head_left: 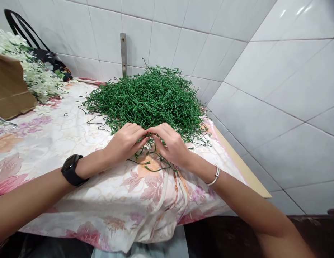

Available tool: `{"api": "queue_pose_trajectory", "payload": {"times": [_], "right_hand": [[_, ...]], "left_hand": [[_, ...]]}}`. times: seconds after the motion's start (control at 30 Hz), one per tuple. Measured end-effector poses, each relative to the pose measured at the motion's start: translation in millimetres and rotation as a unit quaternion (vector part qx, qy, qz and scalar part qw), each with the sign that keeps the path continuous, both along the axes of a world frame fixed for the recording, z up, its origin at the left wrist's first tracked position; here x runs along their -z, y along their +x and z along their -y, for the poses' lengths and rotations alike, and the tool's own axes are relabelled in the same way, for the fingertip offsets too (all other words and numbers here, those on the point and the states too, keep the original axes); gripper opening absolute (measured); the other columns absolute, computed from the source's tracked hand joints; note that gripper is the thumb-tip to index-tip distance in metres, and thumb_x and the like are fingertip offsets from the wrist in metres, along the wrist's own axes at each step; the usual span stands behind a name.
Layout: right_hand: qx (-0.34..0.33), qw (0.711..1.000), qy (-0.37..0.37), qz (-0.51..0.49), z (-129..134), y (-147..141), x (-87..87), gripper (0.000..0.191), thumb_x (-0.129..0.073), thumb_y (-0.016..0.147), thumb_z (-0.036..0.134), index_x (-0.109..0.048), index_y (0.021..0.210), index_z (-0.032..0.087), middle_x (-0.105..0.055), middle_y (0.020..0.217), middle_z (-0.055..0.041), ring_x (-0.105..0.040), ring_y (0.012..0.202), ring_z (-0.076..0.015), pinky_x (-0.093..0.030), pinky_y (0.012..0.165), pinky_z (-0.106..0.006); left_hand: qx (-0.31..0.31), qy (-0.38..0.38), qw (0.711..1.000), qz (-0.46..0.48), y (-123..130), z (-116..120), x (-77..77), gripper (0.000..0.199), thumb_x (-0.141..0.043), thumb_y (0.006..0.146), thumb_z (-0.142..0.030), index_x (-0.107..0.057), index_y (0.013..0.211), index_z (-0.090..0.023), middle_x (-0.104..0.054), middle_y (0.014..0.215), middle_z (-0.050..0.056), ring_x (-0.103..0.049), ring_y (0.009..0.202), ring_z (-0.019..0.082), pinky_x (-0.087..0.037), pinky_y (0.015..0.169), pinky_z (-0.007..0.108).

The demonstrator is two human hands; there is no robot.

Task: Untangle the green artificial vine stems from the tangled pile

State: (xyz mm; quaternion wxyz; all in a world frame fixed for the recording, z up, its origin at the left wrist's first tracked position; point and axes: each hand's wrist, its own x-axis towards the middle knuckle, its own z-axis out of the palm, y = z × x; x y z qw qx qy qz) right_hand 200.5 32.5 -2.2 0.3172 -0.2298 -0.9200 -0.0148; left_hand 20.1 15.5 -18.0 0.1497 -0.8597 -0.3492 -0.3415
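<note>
My left hand [128,140] and my right hand [170,144] meet fingertip to fingertip at the front of a large heap of thin green artificial flower stems [153,100]. Both are closed in a pinch, with a green stem [150,135] running between the fingers. Much of that stem is hidden by the fingers. Below them, a few loose stems [153,168] lie curved on the floral tablecloth [102,200]. A black watch band [72,170] circles my left wrist, and a thin bracelet [215,176] my right.
White artificial flowers [40,79] stand behind a brown cardboard piece [12,86] at the left. Near them is a dark bag [52,61] with black handles. A metal bracket [123,53] is fixed to the tiled wall [172,43]. The table's bare edge [242,165] shows at the right.
</note>
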Motion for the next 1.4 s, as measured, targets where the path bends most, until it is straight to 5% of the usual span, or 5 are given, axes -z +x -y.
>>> {"api": "queue_pose_trajectory", "payload": {"times": [0.4, 0.67, 0.87, 1.2, 1.4], "right_hand": [[0.056, 0.998, -0.010, 0.039, 2.7, -4.1, 2.6, 0.016, -0.036, 0.087, 0.019, -0.051, 0.084, 0.013, -0.054, 0.079, -0.0071, -0.046, 0.076, -0.0152, -0.039, 0.069, -0.029], [0.030, 0.997, -0.043, 0.056, 3.7, 1.1, 2.5, 0.017, -0.036, 0.083, 0.008, -0.052, 0.087, 0.013, -0.058, 0.079, -0.0060, -0.051, 0.075, -0.0137, -0.041, 0.068, -0.027], [-0.031, 0.990, -0.136, 0.007, 4.6, -1.5, -2.3, 0.014, -0.035, 0.085, 0.014, -0.049, 0.086, 0.013, -0.054, 0.078, -0.0043, -0.048, 0.073, -0.0106, -0.040, 0.066, -0.023], [-0.077, 0.924, -0.361, -0.096, 7.8, -2.1, -11.6, 0.019, -0.042, 0.082, 0.022, -0.047, 0.067, 0.014, -0.038, 0.059, 0.0042, -0.035, 0.055, -0.0056, -0.028, 0.052, -0.020], [-0.125, 0.831, -0.504, -0.200, 9.9, -5.4, -9.6, 0.026, -0.045, 0.079, 0.025, -0.042, 0.055, 0.015, -0.034, 0.056, 0.0044, -0.033, 0.053, -0.0057, -0.027, 0.048, -0.021]], "left_hand": [[-0.003, -0.017, 0.999, -0.042, 0.9, 0.1, -0.8, 0.019, -0.042, 0.085, -0.021, -0.057, 0.082, -0.010, -0.060, 0.075, 0.008, -0.052, 0.072, 0.018, -0.040, 0.067, 0.031], [0.002, -0.030, 0.998, -0.062, 1.0, 1.3, -1.9, 0.020, -0.039, 0.084, -0.020, -0.056, 0.080, -0.011, -0.058, 0.073, 0.007, -0.051, 0.070, 0.017, -0.039, 0.070, 0.032], [0.027, -0.077, 0.996, -0.045, -1.7, 3.0, -4.5, 0.019, -0.037, 0.084, -0.019, -0.055, 0.081, -0.011, -0.057, 0.074, 0.007, -0.049, 0.071, 0.017, -0.038, 0.069, 0.031], [0.147, -0.184, 0.972, -0.015, -5.2, 7.1, -17.4, 0.019, -0.036, 0.086, -0.024, -0.053, 0.081, -0.015, -0.053, 0.070, 0.002, -0.046, 0.067, 0.012, -0.035, 0.067, 0.026], [0.225, -0.240, 0.944, 0.028, -4.2, 12.8, -24.5, 0.017, -0.039, 0.085, -0.019, -0.055, 0.079, -0.015, -0.054, 0.070, 0.002, -0.048, 0.066, 0.012, -0.037, 0.064, 0.023]]}}
